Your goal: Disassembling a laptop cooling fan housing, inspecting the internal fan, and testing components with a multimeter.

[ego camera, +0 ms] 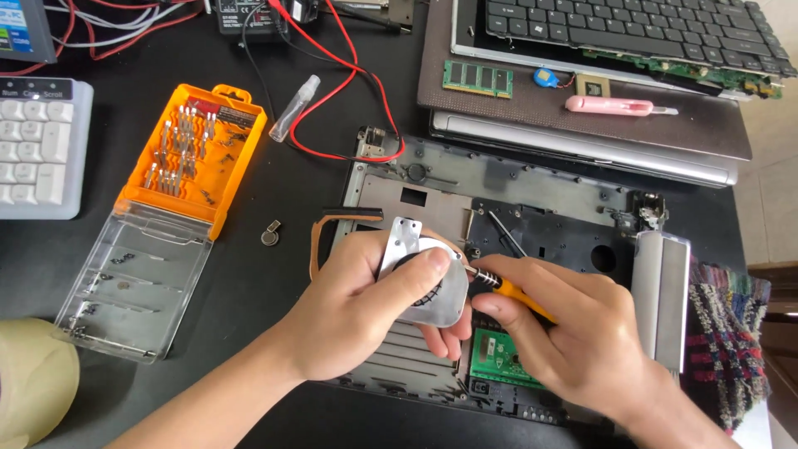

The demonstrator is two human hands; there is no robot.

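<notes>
The silver fan (420, 278) is held in the middle of the frame, pinched by the left hand (366, 312) fingers. From its right, an orange screwdriver (507, 291), gripped by the right hand (573, 333), is pointed at its edge.

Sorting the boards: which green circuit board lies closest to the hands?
The green board in the laptop base, just under the right hand; the memory stick lies far up.
</notes>
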